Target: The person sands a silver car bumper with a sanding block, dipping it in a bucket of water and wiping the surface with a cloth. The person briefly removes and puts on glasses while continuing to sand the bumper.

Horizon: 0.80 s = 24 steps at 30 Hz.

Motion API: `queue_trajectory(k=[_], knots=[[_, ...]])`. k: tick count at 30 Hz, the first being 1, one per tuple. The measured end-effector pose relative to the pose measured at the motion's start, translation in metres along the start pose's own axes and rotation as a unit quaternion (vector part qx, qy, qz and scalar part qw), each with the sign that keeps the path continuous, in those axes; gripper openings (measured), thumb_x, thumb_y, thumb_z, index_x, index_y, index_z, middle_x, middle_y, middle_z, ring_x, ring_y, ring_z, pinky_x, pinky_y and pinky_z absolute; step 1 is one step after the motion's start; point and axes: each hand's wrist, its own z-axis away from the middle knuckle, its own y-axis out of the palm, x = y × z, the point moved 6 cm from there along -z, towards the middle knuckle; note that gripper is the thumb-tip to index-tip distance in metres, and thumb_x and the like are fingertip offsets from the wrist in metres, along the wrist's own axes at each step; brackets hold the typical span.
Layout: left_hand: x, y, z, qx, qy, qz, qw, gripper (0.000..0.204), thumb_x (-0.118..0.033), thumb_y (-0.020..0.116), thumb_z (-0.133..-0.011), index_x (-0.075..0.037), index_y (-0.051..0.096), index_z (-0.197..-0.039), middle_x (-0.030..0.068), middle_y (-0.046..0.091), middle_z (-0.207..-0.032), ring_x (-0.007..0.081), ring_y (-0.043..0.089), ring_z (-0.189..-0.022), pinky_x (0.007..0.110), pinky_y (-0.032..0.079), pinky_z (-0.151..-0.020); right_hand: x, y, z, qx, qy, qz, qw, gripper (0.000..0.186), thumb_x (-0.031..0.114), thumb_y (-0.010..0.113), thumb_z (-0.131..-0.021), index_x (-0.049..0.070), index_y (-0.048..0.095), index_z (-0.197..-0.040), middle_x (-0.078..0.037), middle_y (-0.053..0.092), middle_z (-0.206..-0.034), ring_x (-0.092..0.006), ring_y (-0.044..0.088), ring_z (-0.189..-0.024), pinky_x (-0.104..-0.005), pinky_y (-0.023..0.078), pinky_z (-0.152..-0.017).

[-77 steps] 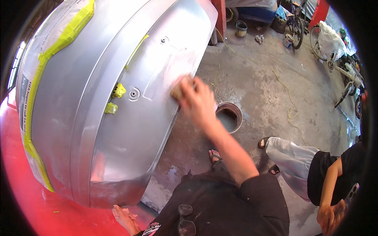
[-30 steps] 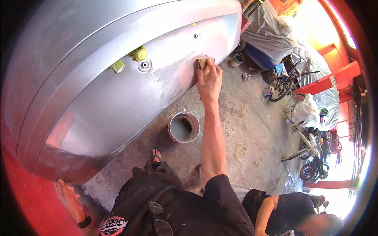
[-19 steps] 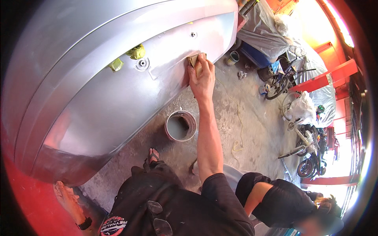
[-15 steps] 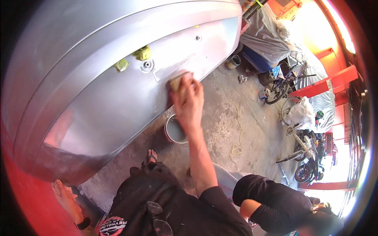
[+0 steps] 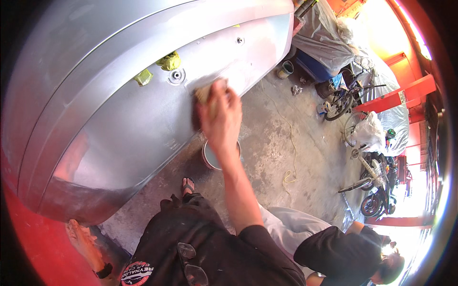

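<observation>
My right hand (image 5: 220, 117) is closed around a tan sanding block (image 5: 204, 93), pressing it to the silver-grey car body panel (image 5: 138, 128) near its lower edge. Motion blurs the block, and my fingers cover part of it. Left of the block, the panel has a round fitting (image 5: 176, 76) and two wads of yellow-green masking tape, one larger (image 5: 169, 61) and one smaller (image 5: 143, 77). At the far lower left, my left hand (image 5: 82, 238) lies against a red surface (image 5: 43, 238) beside the panel's end, fingers extended and holding nothing visible.
Under my right forearm stands a bucket (image 5: 210, 156) of greyish liquid. A co-worker in a black shirt (image 5: 334, 252) bends close on my right. A yellow cord (image 5: 295, 143) crosses the concrete floor. Bicycles (image 5: 341, 105), a motorcycle (image 5: 374, 202) and a red post (image 5: 398, 97) stand farther right.
My right hand has slid the sanding block a little to the left along the panel. The co-worker has shifted lower, with more of the light grey trousers showing. My left hand stays put.
</observation>
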Motion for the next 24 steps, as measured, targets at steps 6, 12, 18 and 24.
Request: queue_trajectory(k=[6,12,18,24], knots=[[0.005,-0.005,-0.012,0.013,-0.005,-0.014,1.000,0.046,-0.044,0.071,-0.105,-0.005,0.056,-0.124,-0.0053,0.043,-0.071,0.0003,0.038,-0.052,0.019,0.034,-0.041,-0.055,0.006,-0.055,-0.024,0.121,0.001,0.992,0.054,0.021,0.077,-0.096,0.009,0.058,-0.146,-0.035,0.060,-0.127,-0.0516,0.064,-0.114,-0.0534,0.053,-0.100],[0.002,-0.004,-0.008,0.061,0.004,0.021,0.998,0.039,-0.039,0.070,-0.107,-0.006,0.053,-0.117,-0.0055,0.042,-0.069,0.0009,0.037,-0.052,0.020,0.032,-0.041,-0.026,-0.003,0.006,-0.010,0.114,0.020,0.993,0.055,0.025,0.080,-0.092,0.008,0.058,-0.140,-0.034,0.061,-0.119,-0.0512,0.065,-0.104,-0.0576,0.055,-0.085],[0.006,-0.008,-0.012,0.044,0.006,-0.002,0.999,0.035,-0.038,0.071,-0.107,-0.009,0.053,-0.111,-0.0063,0.038,-0.069,0.0001,0.034,-0.051,0.020,0.030,-0.040,-0.082,-0.003,-0.043,-0.034,0.219,0.021,0.975,0.046,0.029,0.077,-0.094,0.007,0.061,-0.132,-0.031,0.061,-0.117,-0.0495,0.065,-0.104,-0.0565,0.055,-0.088],[-0.010,0.002,0.000,0.046,0.003,0.004,0.999,0.035,-0.038,0.070,-0.107,-0.008,0.053,-0.112,-0.0056,0.039,-0.068,0.0008,0.036,-0.050,0.020,0.033,-0.038,-0.022,-0.011,0.038,-0.012,0.101,-0.008,0.995,0.061,0.022,0.078,-0.092,0.012,0.057,-0.149,-0.035,0.056,-0.133,-0.0513,0.061,-0.117,-0.0589,0.052,-0.096]])
